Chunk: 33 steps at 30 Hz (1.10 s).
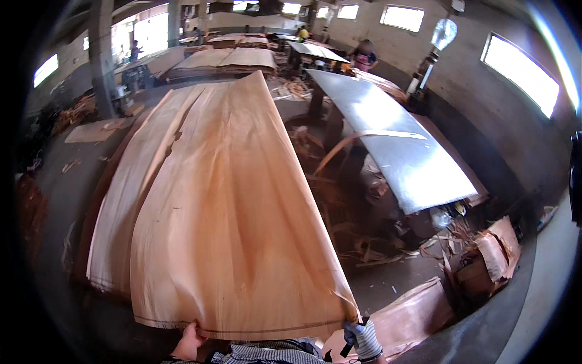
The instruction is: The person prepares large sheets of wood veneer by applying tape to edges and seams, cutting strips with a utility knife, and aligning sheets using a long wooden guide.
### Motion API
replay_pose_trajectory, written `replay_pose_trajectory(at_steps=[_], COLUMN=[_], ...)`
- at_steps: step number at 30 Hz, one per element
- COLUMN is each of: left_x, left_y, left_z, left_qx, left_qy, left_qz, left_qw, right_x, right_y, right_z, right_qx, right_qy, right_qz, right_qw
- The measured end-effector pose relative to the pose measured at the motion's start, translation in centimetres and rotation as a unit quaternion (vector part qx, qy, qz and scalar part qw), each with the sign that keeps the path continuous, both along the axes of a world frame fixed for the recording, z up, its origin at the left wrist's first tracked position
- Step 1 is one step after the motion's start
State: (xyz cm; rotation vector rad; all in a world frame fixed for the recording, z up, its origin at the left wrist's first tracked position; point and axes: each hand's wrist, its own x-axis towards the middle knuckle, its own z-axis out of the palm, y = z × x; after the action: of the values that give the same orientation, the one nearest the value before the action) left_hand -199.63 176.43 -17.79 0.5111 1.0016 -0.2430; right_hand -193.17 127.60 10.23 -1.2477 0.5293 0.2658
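A large, thin sheet of wood veneer spreads out in front of me, rippled, with a dark line along its near edge. My bare left hand pinches that near edge left of the middle. At the near right corner, my right hand, in a striped grey-and-white glove, closes on the sheet. A small dark object shows beside the right hand's fingers; its kind I cannot make out. Under the sheet and to its left lies a stack of more veneer.
A long table with a shiny metal top stands to the right, a veneer strip across it. Veneer scraps litter the floor below. Reddish sheets lie at near right. A pillar rises at far left; people stand farther back.
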Motion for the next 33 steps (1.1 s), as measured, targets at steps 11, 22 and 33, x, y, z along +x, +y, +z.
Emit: replay_pose_trajectory(at_steps=[11, 22, 33], left_x=[19.6, 36.1, 44.8], left_y=[-23.1, -52.3, -78.0], left_z=[-1.5, 4.5, 13.5], left_qx=[-0.021, -0.082, -0.089], left_qy=[-0.013, -0.041, -0.189], left_qz=[-0.244, -0.293, -0.110], left_qw=[0.969, 0.952, 0.972], right_x=[12.0, 22.4, 36.1], right_y=[-23.7, -48.4, -76.8], right_z=[4.2, 9.2, 9.5], right_qx=[-0.141, -0.250, -0.297], right_qy=[-0.049, -0.061, -0.136], right_qz=[-0.061, -0.128, -0.100], right_qw=[0.987, 0.958, 0.940])
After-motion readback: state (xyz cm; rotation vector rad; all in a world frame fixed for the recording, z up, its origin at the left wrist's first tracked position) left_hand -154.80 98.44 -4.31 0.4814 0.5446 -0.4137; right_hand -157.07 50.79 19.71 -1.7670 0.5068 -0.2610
